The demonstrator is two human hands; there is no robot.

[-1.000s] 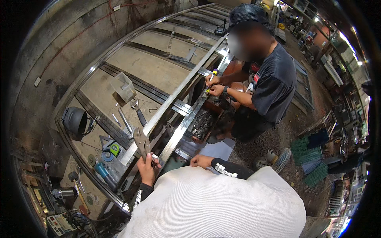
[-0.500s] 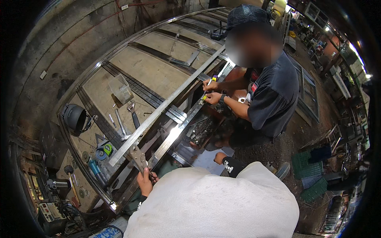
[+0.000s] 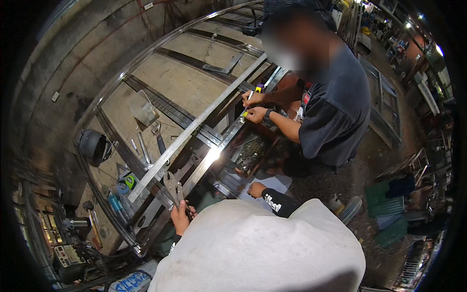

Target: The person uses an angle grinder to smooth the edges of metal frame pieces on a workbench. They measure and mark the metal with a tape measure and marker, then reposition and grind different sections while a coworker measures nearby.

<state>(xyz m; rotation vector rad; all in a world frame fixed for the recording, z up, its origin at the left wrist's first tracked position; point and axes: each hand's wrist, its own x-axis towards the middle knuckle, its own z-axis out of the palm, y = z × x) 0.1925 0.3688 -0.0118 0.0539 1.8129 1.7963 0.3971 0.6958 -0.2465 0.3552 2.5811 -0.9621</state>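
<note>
My left hand (image 3: 181,219) is closed round the handles of metal locking pliers (image 3: 171,186). Their jaws reach up beside the near end of a long flat metal bar (image 3: 170,151); whether they grip anything is unclear. My right hand (image 3: 255,190), in a black sleeve, is curled closed over a white sheet (image 3: 279,184) on the low right, with nothing showing in it. Between my hands and the bar runs a shiny square metal tube (image 3: 197,173). Across from me, a co-worker's hands (image 3: 254,108) hold a white marker and a yellow-and-purple tape measure (image 3: 260,88) along this tube.
A large metal frame with crossbars (image 3: 168,109) spans the work surface. On it lie an adjustable wrench (image 3: 158,136), a clear plastic container (image 3: 143,108), a green tape measure (image 3: 130,182) and a teal power tool (image 3: 116,204). A black welding helmet (image 3: 92,146) sits at the left edge.
My right hand has moved slightly left over the white sheet. My left hand keeps its hold on the locking pliers. The co-worker leans a little farther left, hands still at the tube.
</note>
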